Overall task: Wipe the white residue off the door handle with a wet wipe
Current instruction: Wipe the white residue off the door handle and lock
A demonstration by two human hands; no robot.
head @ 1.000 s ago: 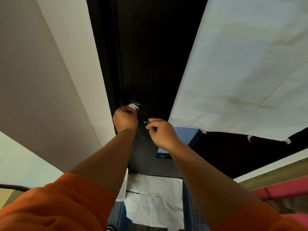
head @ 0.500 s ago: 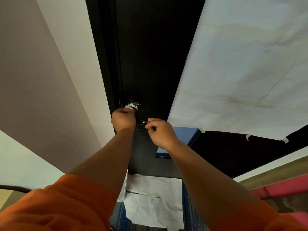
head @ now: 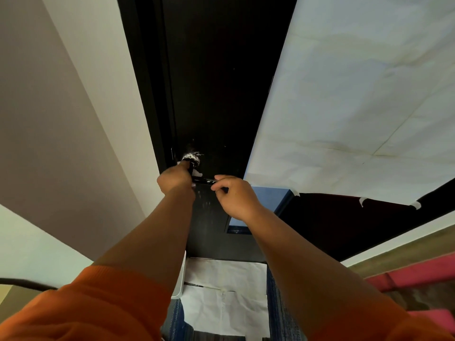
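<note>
1. The left hand (head: 175, 179) is curled just below the white residue (head: 192, 157); I cannot tell what its fingers clamp.
2. The door handle (head: 203, 180) juts from the dark door (head: 216, 94), between both hands.
3. The right hand (head: 235, 198) pinches the lever's free end with curled fingers.

The right hand (head: 236, 195) pinches the free end of the door handle (head: 203, 180) on the dark door (head: 221, 82). The left hand (head: 175, 179) is curled against the lever's base, just below the white residue (head: 192, 157). What its fingers grip is hidden.
</note>
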